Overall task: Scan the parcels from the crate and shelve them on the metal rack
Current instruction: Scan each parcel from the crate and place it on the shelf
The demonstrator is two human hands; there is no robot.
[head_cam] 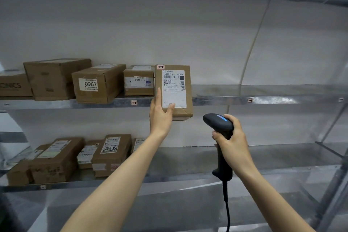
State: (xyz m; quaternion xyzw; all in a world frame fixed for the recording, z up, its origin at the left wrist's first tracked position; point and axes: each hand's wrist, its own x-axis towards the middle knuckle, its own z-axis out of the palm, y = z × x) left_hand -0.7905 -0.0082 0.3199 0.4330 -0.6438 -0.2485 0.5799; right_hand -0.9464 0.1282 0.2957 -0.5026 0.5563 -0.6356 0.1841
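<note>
Nearest us, our right hand [232, 144] is wrapped round the handle of the scanner [218, 121], whose cable [228, 213] runs off the bottom edge. Our left hand [161, 116] holds the parcel [174, 88] upright by its lower left corner, thumb on the label, one finger up its side, the rest hidden behind. We cannot tell whether it rests on the middle shelf of the rack [226, 100] or hangs just before it. Beside it stand four boxes [98, 84], the leftmost cut off. More boxes [111, 154] crowd the lower shelf, their labels unreadable.
</note>
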